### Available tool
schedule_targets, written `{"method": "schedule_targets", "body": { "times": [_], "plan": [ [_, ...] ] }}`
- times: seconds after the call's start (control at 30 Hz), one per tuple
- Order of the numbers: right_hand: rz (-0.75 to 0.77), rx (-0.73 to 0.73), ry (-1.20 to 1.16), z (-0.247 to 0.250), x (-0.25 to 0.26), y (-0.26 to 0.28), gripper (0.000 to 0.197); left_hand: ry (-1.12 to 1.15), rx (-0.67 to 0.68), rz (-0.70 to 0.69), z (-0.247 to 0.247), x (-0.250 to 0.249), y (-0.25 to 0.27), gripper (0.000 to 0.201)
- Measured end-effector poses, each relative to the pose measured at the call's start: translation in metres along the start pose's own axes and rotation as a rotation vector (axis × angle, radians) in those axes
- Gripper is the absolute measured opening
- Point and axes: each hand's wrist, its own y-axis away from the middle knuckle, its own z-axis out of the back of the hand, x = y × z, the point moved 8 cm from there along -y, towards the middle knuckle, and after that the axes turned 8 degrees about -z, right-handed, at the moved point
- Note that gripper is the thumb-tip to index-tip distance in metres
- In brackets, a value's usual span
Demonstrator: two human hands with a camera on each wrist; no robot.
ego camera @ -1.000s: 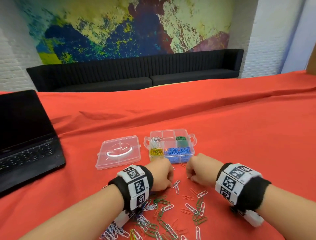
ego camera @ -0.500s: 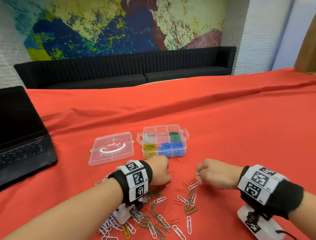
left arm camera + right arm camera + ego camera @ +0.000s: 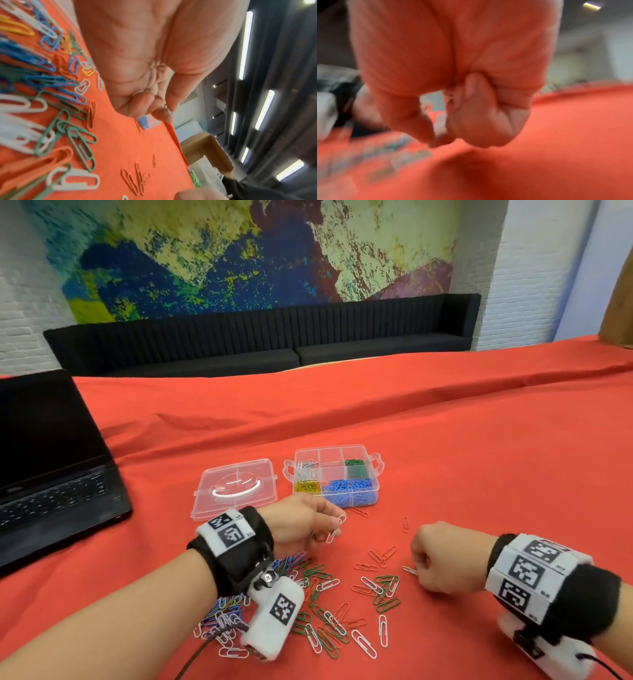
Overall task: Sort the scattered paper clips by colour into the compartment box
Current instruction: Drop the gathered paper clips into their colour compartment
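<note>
I held white paper clips [image 3: 337, 528] in my left hand [image 3: 301, 523], pinched between my curled fingertips, just near of the compartment box [image 3: 334, 475]. Half a second before, this hand was low on the cloth among the scattered clips [image 3: 329, 604]; now it was lifted and had come closer to the box. I judge that the picking step was finished and the carry to the white compartment, at the far left of the box, had begun. The box already contained white, yellow, green and blue clips, each colour apart.

My right hand [image 3: 442, 559] had moved to the right and nearer to me. Its fingers were curled tightly, and a white clip [image 3: 409, 570] showed at its fingertips, just over the red cloth [image 3: 479, 457]. The right wrist view was too blurred to say whether the hand really held it.

Many clips were still lying on the cloth, so much sorting remained. The clear lid [image 3: 236, 487] lay left of the box, and a laptop [image 3: 51, 457] stood far left.
</note>
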Motion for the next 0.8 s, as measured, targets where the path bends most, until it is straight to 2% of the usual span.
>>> {"method": "schedule_targets", "body": {
  "times": [0.03, 0.07, 0.17, 0.2, 0.27, 0.33, 0.43, 0.5, 0.63, 0.67, 0.73, 0.8],
  "plan": [
    [-0.004, 0.089, -0.110, -0.006, -0.005, 0.002, 0.016, 0.134, -0.009, 0.006, 0.000, 0.001, 0.004, 0.016],
    [0.000, 0.201, -0.324, -0.012, -0.009, 0.006, 0.019, 0.225, -0.013, 0.005, -0.001, 0.001, 0.008, 0.016],
    [-0.005, 0.609, -1.339, -0.015, -0.009, 0.020, 0.011, 0.411, -0.044, 0.023, 0.000, 0.003, 0.017, 0.019],
    [0.042, 0.722, -1.585, -0.010, -0.006, 0.025, 0.009, 0.474, -0.060, 0.044, 0.001, 0.006, 0.019, 0.021],
    [0.142, 0.844, -1.824, 0.000, -0.001, 0.030, 0.009, 0.597, -0.080, 0.082, 0.000, 0.007, 0.024, 0.016],
    [0.138, 0.808, -1.873, -0.001, 0.003, 0.026, 0.016, 0.668, -0.094, 0.121, -0.003, 0.007, 0.028, 0.005],
    [0.034, 0.667, -1.752, -0.011, 0.013, 0.023, 0.015, 0.517, -0.108, 0.158, -0.004, 0.008, 0.032, 0.024],
    [-0.015, 0.565, -1.643, -0.015, 0.015, 0.023, 0.009, 0.184, -0.096, 0.110, -0.005, 0.003, 0.035, 0.031],
    [0.005, 0.542, -1.594, -0.016, 0.018, 0.025, 0.004, -0.893, 0.040, -0.068, -0.018, -0.011, 0.038, 0.018],
    [-0.005, 0.551, -1.606, -0.016, 0.018, 0.025, 0.006, -1.037, 0.082, -0.079, -0.023, -0.010, 0.039, 0.018],
    [-0.059, 0.547, -1.563, -0.019, 0.015, 0.025, 0.014, -1.151, 0.104, -0.054, -0.029, -0.006, 0.039, 0.017],
    [-0.119, 0.413, -1.319, -0.022, 0.007, 0.020, 0.016, -1.193, 0.108, -0.043, -0.031, -0.004, 0.037, 0.013]
  ]
}}
